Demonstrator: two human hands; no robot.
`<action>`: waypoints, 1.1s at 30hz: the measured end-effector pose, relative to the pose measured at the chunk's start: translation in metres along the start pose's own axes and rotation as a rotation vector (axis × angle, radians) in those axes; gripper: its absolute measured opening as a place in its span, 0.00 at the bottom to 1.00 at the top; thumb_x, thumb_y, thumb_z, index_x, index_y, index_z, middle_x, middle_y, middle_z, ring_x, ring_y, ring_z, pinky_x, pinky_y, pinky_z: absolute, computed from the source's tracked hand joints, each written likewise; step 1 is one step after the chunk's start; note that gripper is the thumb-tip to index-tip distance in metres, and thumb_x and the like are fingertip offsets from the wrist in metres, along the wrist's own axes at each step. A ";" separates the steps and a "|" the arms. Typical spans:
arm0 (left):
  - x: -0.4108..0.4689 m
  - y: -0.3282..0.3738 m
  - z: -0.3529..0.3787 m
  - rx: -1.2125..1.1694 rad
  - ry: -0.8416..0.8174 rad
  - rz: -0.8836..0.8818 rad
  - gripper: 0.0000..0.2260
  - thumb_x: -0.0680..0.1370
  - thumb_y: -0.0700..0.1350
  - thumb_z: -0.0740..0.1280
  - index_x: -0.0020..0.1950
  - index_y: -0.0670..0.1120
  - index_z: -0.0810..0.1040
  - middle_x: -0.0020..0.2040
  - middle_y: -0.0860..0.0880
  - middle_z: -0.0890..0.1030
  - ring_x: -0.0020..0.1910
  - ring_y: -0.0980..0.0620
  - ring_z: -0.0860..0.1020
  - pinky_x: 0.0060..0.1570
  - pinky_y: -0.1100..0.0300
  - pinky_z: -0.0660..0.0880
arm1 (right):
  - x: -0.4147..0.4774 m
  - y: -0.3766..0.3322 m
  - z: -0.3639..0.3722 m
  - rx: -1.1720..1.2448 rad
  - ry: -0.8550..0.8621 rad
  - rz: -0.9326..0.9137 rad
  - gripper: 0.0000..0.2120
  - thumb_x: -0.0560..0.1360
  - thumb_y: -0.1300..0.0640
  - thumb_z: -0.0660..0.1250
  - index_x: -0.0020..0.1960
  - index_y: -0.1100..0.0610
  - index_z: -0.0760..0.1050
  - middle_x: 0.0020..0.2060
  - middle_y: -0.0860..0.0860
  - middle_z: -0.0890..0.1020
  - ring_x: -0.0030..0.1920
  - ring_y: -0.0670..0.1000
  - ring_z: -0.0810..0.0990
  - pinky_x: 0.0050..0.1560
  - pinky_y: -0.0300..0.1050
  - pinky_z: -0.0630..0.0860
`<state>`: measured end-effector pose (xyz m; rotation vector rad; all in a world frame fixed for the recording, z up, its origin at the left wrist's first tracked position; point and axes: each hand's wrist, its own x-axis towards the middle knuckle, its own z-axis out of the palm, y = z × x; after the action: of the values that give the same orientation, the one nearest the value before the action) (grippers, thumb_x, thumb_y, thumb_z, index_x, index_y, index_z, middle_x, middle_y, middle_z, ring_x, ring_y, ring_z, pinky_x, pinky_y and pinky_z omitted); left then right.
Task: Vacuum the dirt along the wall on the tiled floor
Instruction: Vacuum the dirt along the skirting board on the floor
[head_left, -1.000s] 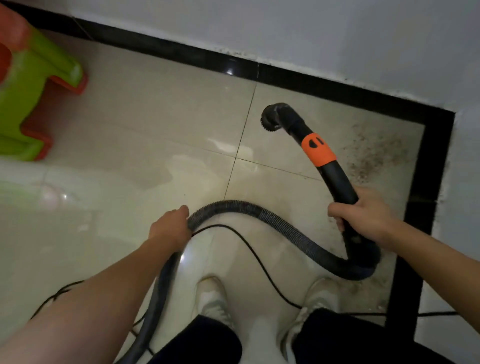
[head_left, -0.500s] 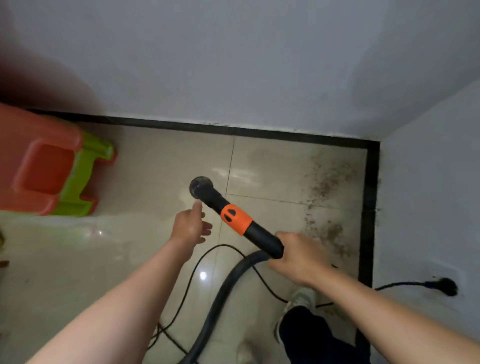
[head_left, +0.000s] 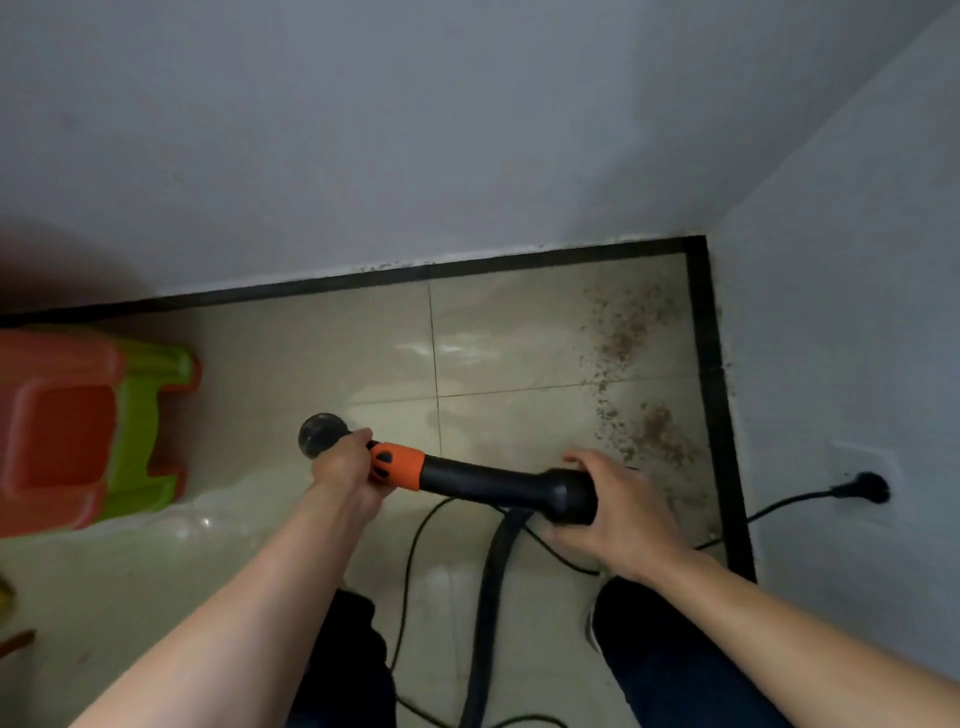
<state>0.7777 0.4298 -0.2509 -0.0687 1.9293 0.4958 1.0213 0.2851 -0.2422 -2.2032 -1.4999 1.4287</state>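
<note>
Now that the left hand (head_left: 345, 470) has closed round the vacuum tube (head_left: 467, 480) just behind its nozzle (head_left: 322, 441), the right hand (head_left: 608, 519) grips its thick end. The dirt (head_left: 631, 374) lies untouched beside the right wall (head_left: 831, 364), so sucking hasn't begun, I'd say.

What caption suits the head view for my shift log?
The vacuum wand, gripped by the left hand and right hand, hangs over the tiled floor; dirt lies along the right wall.

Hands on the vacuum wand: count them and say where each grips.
2. The left hand grips beside the orange collar, behind the nozzle; the right hand holds the rear end of the wand, above the hose.
</note>
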 end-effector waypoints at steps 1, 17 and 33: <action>0.007 0.010 -0.003 -0.001 0.004 -0.012 0.19 0.82 0.44 0.61 0.71 0.38 0.66 0.66 0.37 0.74 0.63 0.40 0.75 0.49 0.47 0.73 | 0.006 -0.002 0.004 0.004 0.038 0.005 0.41 0.63 0.41 0.78 0.72 0.44 0.65 0.61 0.42 0.75 0.60 0.47 0.74 0.63 0.45 0.71; 0.073 0.179 0.068 0.602 -0.477 0.264 0.15 0.73 0.30 0.65 0.56 0.41 0.68 0.44 0.40 0.75 0.30 0.48 0.77 0.31 0.55 0.79 | 0.105 -0.101 0.062 -0.056 -0.621 0.420 0.12 0.64 0.65 0.77 0.40 0.55 0.76 0.37 0.50 0.79 0.41 0.53 0.79 0.37 0.41 0.74; 0.136 0.072 0.056 1.269 -0.477 0.198 0.12 0.81 0.47 0.63 0.58 0.39 0.70 0.49 0.39 0.79 0.45 0.43 0.80 0.46 0.49 0.78 | 0.079 -0.110 0.212 -0.100 0.147 0.482 0.11 0.77 0.50 0.62 0.58 0.51 0.68 0.51 0.49 0.82 0.48 0.54 0.81 0.44 0.46 0.65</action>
<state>0.7509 0.5401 -0.3688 0.9657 1.4736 -0.5998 0.7952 0.3202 -0.3472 -2.7974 -1.0567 1.2793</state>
